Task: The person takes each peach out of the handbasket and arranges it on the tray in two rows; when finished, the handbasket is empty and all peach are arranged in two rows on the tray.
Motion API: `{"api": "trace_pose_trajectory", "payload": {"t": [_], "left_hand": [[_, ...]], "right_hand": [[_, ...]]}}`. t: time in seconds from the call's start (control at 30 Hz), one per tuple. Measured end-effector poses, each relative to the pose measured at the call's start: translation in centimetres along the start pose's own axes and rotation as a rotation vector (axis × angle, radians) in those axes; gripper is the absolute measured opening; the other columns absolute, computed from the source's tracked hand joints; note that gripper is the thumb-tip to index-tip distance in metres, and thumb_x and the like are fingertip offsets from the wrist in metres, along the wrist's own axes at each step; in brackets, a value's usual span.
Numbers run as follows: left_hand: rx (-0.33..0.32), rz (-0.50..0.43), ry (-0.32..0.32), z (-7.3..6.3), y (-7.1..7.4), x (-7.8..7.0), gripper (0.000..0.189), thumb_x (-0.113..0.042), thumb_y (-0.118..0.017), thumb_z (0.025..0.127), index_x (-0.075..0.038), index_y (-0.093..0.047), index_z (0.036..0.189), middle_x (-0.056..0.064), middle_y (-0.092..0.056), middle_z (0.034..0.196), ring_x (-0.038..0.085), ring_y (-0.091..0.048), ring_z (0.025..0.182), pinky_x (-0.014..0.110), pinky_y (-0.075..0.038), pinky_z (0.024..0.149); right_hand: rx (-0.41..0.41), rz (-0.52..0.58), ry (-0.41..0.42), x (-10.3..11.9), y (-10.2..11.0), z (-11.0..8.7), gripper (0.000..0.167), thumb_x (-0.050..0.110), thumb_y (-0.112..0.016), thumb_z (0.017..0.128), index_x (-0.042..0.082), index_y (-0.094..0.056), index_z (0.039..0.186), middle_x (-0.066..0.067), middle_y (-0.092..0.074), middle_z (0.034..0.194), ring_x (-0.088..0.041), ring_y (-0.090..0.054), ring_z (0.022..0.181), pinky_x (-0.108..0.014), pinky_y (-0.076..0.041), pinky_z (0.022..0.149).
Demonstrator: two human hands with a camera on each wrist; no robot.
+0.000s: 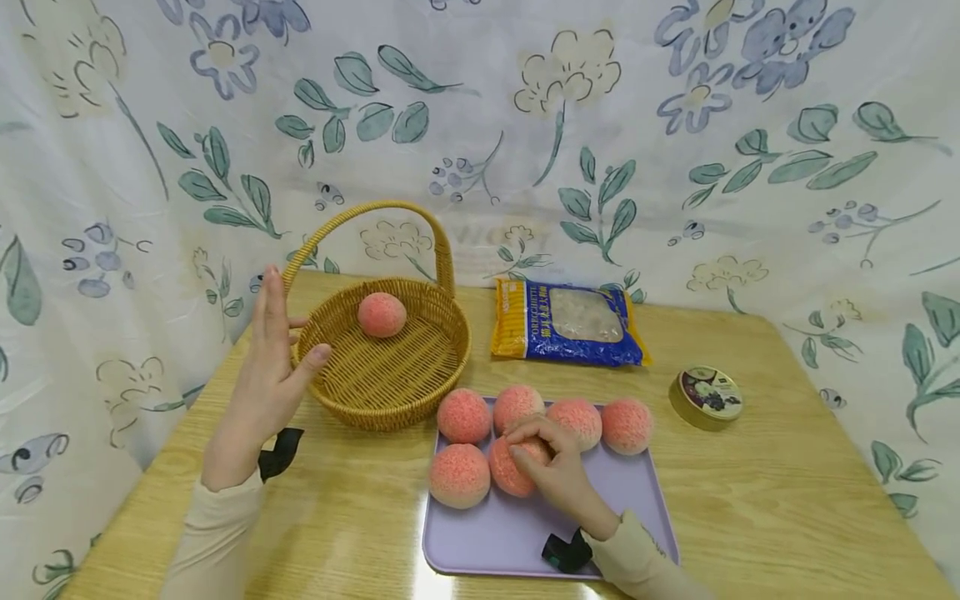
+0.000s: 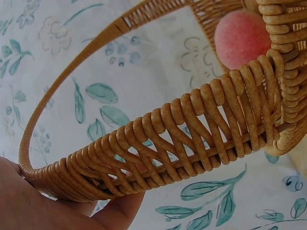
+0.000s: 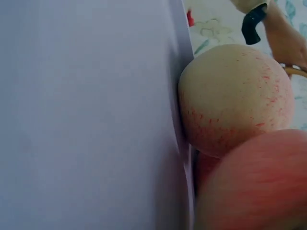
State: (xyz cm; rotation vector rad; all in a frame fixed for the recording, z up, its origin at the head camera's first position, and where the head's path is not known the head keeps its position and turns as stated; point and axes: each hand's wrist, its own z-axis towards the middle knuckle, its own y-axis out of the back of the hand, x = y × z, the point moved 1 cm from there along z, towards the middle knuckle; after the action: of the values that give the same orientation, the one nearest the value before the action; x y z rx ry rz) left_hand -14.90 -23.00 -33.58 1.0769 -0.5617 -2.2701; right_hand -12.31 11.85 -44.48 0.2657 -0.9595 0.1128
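Observation:
My right hand (image 1: 558,471) curls its fingers over a pink peach (image 1: 512,472) in the front row on a lilac tray (image 1: 480,537). In the right wrist view that peach (image 3: 259,187) is blurred, with a pale-sided peach (image 3: 230,98) beside it. Several more peaches stand around it, such as one (image 1: 459,477) to its left and one (image 1: 627,426) at the tray's back right. My left hand (image 1: 266,375) is at the left side of a wicker basket (image 1: 390,412), fingers straight and thumb spread, near the base of its handle (image 2: 45,108). One peach (image 1: 382,315) lies inside the basket.
Behind the tray lies a blue and yellow pasta packet (image 1: 577,323). A round tin (image 1: 707,397) stands to the right on the wooden table (image 1: 787,500). A floral cloth (image 1: 487,125) hangs along the back and sides.

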Motion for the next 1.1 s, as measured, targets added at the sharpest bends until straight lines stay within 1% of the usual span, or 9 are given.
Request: {"api": "trace_pose_trajectory", "payload": {"t": [0.1, 0.3, 0.4, 0.5, 0.63, 0.73, 0.87, 1.0, 1.1], "left_hand": [[0.001, 0.008, -0.011, 0.04, 0.19, 0.01, 0.084, -0.031, -0.05, 0.1, -0.015, 0.011, 0.156, 0.0, 0.012, 0.164, 0.046, -0.048, 0.114, 0.06, -0.038, 0.093], [-0.01, 0.004, -0.007, -0.04, 0.14, -0.02, 0.084, -0.033, -0.049, 0.101, -0.015, 0.011, 0.156, -0.001, 0.012, 0.164, 0.045, -0.049, 0.113, 0.059, -0.039, 0.092], [-0.008, 0.0, 0.002, 0.01, 0.13, -0.07, 0.084, -0.029, -0.051, 0.1, -0.015, 0.011, 0.156, -0.001, 0.012, 0.164, 0.045, -0.049, 0.113, 0.059, -0.039, 0.092], [-0.005, 0.005, 0.007, 0.03, 0.08, -0.07, 0.084, -0.028, -0.051, 0.1, -0.014, 0.011, 0.156, -0.002, 0.012, 0.164, 0.044, -0.048, 0.114, 0.059, -0.039, 0.092], [-0.006, 0.017, 0.007, 0.03, -0.02, -0.02, 0.083, -0.031, -0.05, 0.101, -0.014, 0.01, 0.156, -0.001, 0.012, 0.164, 0.044, -0.049, 0.113, 0.059, -0.039, 0.092], [-0.011, 0.02, -0.001, -0.01, -0.07, 0.03, 0.083, -0.034, -0.048, 0.101, -0.014, 0.01, 0.156, 0.0, 0.012, 0.164, 0.044, -0.049, 0.113, 0.058, -0.039, 0.091], [-0.016, 0.012, -0.009, -0.07, -0.14, 0.07, 0.083, -0.035, -0.048, 0.101, -0.013, 0.01, 0.156, 0.0, 0.012, 0.164, 0.044, -0.049, 0.112, 0.058, -0.039, 0.091], [-0.014, 0.016, -0.013, -0.03, -0.13, 0.02, 0.083, -0.034, -0.049, 0.101, -0.014, 0.01, 0.156, 0.0, 0.012, 0.164, 0.045, -0.049, 0.112, 0.058, -0.039, 0.091], [-0.016, 0.028, -0.016, 0.03, -0.04, 0.01, 0.083, -0.032, -0.049, 0.101, -0.013, 0.01, 0.156, 0.001, 0.012, 0.164, 0.045, -0.049, 0.112, 0.059, -0.039, 0.091]], "right_hand": [[0.009, 0.033, 0.029, -0.19, 0.07, -0.06, 0.022, -0.02, -0.051, 0.082, -0.004, -0.064, 0.09, -0.02, -0.063, 0.093, -0.009, -0.062, 0.096, -0.022, -0.05, 0.09], [-0.002, 0.012, -0.009, -0.09, 0.29, -0.23, 0.022, -0.02, -0.048, 0.083, -0.006, -0.063, 0.091, -0.019, -0.062, 0.092, -0.003, -0.06, 0.095, -0.019, -0.051, 0.086], [-0.026, 0.003, -0.023, 0.0, 0.28, -0.17, 0.023, -0.021, -0.044, 0.082, -0.006, -0.061, 0.09, -0.019, -0.059, 0.089, -0.005, -0.058, 0.086, -0.019, -0.05, 0.078], [-0.041, -0.006, -0.031, -0.06, 0.24, -0.17, 0.025, -0.021, -0.038, 0.082, -0.006, -0.057, 0.089, -0.019, -0.054, 0.084, -0.008, -0.05, 0.075, -0.022, -0.043, 0.068], [0.012, -0.098, -0.013, -0.31, 0.2, -0.31, 0.028, -0.02, -0.033, 0.084, -0.004, -0.053, 0.095, -0.015, -0.051, 0.088, -0.014, -0.046, 0.079, -0.027, -0.04, 0.071], [0.07, -0.228, 0.043, -0.47, 0.25, -0.31, 0.028, -0.019, -0.035, 0.089, -0.001, -0.054, 0.101, -0.012, -0.053, 0.096, -0.015, -0.049, 0.087, -0.026, -0.042, 0.079], [0.034, -0.31, 0.114, -0.6, 0.59, 0.1, 0.024, -0.017, -0.044, 0.092, 0.0, -0.057, 0.102, -0.012, -0.059, 0.095, -0.018, -0.056, 0.085, -0.024, -0.047, 0.078], [-0.067, -0.184, 0.056, -0.63, 0.84, 0.44, 0.02, -0.017, -0.046, 0.092, -0.004, -0.057, 0.102, -0.017, -0.061, 0.09, -0.018, -0.061, 0.081, -0.022, -0.052, 0.073], [-0.083, -0.063, -0.008, -0.64, 0.58, 0.49, 0.016, -0.015, -0.044, 0.095, -0.007, -0.055, 0.102, -0.021, -0.058, 0.091, -0.013, -0.061, 0.084, -0.021, -0.053, 0.076]]}}
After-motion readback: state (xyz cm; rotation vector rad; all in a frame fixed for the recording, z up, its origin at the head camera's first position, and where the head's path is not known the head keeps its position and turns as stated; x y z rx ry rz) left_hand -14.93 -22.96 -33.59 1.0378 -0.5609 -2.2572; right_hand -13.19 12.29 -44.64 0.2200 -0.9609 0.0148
